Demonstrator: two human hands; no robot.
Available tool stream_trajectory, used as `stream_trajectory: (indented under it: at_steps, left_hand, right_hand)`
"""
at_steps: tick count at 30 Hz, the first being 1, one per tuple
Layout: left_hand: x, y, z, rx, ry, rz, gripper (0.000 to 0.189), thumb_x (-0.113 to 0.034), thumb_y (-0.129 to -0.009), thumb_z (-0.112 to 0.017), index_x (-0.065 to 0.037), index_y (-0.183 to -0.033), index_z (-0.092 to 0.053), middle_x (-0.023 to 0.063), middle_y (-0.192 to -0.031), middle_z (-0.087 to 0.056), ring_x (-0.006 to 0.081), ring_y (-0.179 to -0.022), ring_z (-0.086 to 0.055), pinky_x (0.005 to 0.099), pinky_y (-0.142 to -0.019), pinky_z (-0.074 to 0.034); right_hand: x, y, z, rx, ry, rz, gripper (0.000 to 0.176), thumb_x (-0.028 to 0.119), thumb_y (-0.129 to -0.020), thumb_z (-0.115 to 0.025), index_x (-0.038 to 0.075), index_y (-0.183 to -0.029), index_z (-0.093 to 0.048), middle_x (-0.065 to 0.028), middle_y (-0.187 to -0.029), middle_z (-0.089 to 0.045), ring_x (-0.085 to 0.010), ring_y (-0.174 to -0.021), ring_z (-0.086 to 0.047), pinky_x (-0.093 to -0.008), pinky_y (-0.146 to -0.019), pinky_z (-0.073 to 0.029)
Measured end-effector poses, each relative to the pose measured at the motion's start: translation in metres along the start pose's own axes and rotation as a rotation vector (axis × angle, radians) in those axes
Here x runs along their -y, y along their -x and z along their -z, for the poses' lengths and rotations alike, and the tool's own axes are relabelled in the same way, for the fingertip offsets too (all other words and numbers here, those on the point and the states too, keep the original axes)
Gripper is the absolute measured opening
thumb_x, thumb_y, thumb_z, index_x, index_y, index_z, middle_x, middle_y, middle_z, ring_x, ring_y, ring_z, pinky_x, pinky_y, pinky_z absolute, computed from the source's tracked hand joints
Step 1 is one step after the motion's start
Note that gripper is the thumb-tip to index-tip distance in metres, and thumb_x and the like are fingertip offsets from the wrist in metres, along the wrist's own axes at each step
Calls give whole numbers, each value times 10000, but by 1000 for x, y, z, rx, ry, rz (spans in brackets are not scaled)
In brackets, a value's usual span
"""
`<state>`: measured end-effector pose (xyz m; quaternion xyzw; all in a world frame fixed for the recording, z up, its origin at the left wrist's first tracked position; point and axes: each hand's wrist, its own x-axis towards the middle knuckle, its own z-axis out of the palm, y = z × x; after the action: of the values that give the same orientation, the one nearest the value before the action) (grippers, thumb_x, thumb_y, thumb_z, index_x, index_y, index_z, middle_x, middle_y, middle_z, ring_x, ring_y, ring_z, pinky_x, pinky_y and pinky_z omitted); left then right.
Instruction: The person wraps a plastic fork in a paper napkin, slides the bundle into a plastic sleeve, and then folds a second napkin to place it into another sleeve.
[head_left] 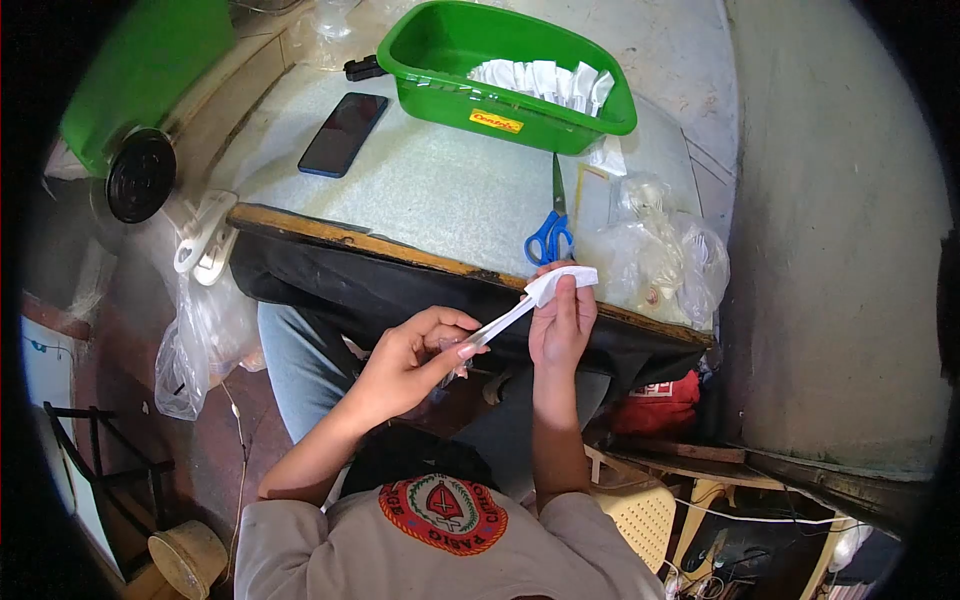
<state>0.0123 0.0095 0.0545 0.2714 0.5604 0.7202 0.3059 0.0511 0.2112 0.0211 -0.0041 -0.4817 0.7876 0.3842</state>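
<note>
My left hand (405, 362) pinches the lower end of a thin white plastic strip (512, 315) between thumb and fingers. The upper end is a white tissue-like fold (560, 281), and my right hand (562, 322) grips it with the fingers upright. Both hands hover over my lap, just in front of the table's wooden edge (350, 240). Blue-handled scissors (551, 228) lie on the table right behind my right hand. A green plastic basket (440, 50) at the back of the table holds several white folded pieces (545, 80).
A black phone (343, 133) lies on the table left of the basket. Clear plastic bags (655, 250) sit at the table's right edge, another bag (195, 345) hangs on the left. A green bin (140, 70) stands at upper left, a wall at right.
</note>
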Motion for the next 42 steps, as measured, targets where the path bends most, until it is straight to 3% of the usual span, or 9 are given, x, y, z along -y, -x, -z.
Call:
stream_trajectory:
  at_steps: [3, 5, 11, 18, 21, 26, 29, 33, 42]
  left_hand:
    - [-6, 2, -1, -10, -4, -7, 299, -44, -949, -619, 26, -1229, -539, 88, -985, -717, 83, -851, -646, 239, -703, -520]
    - [-14, 5, -1, 30, -224, 21, 404, -14, -923, -633, 21, -1301, -495, 126, -1051, -716, 119, -939, -659, 260, -763, -524]
    - [-13, 5, -7, -39, -452, -130, 461, -54, -922, -647, -20, -1344, -466, 117, -1003, -729, 144, -880, -698, 284, -761, -533]
    - [-2, 1, -8, -84, -591, -234, 460, -51, -921, -645, -7, -1339, -458, 144, -1012, -716, 216, -940, -710, 311, -797, -535]
    - [-1, 0, -10, -105, -598, -235, 446, -25, -930, -611, -1, -1344, -446, 146, -1012, -698, 212, -940, -696, 305, -811, -526]
    - [-2, 1, -8, -59, -354, -166, 370, -5, -949, -456, 14, -1318, -436, 171, -1141, -591, 233, -1065, -582, 336, -953, -434]
    - [7, -1, -1, -24, -463, -226, 350, -13, -951, -438, 11, -1300, -444, 166, -1186, -529, 241, -1104, -538, 353, -971, -408]
    - [-3, -4, -1, 7, -600, -259, 351, -7, -944, -461, 5, -1294, -448, 143, -1165, -507, 219, -1066, -531, 346, -945, -414]
    - [16, -6, 3, -124, -201, -195, 381, 0, -883, -669, -31, -1234, -523, 55, -1109, -542, 92, -970, -527, 205, -770, -431]
  right_hand:
    - [0, 0, 1, 9, -13, -18, 202, 160, -1025, -507, -18, -1101, -566, -120, -1039, -601, -194, -908, -616, -342, -754, -557]
    - [0, -1, 0, 16, -15, -21, 200, 147, -1026, -505, -32, -1072, -580, -128, -1017, -617, -191, -892, -623, -351, -779, -554]
    - [6, 3, -10, 47, 32, -30, 193, 157, -1026, -505, -17, -1088, -563, -113, -1024, -587, -193, -932, -607, -318, -741, -539]
    - [12, 10, -14, 2, 175, -72, 219, 163, -1034, -483, -26, -1087, -578, -137, -961, -658, -181, -785, -667, -280, -611, -562]
    - [14, 12, -16, 0, 240, -107, 238, 192, -1039, -477, -17, -1108, -567, -140, -942, -666, -184, -727, -674, -265, -554, -550]
    - [10, 15, -18, -75, 196, -133, 256, 220, -1038, -486, -10, -1127, -553, -143, -934, -669, -191, -694, -676, -259, -513, -533]
    - [10, 15, -19, -78, 193, -136, 265, 232, -1036, -493, -10, -1122, -556, -146, -928, -669, -195, -695, -680, -257, -506, -528]
    - [9, 15, -18, -99, 181, -98, 265, 233, -1033, -500, -9, -1126, -552, -148, -918, -670, -202, -681, -680, -254, -494, -515]
    - [12, 11, -12, -77, 113, -50, 249, 211, -1035, -486, -14, -1126, -539, -161, -911, -664, -221, -664, -674, -258, -467, -476]
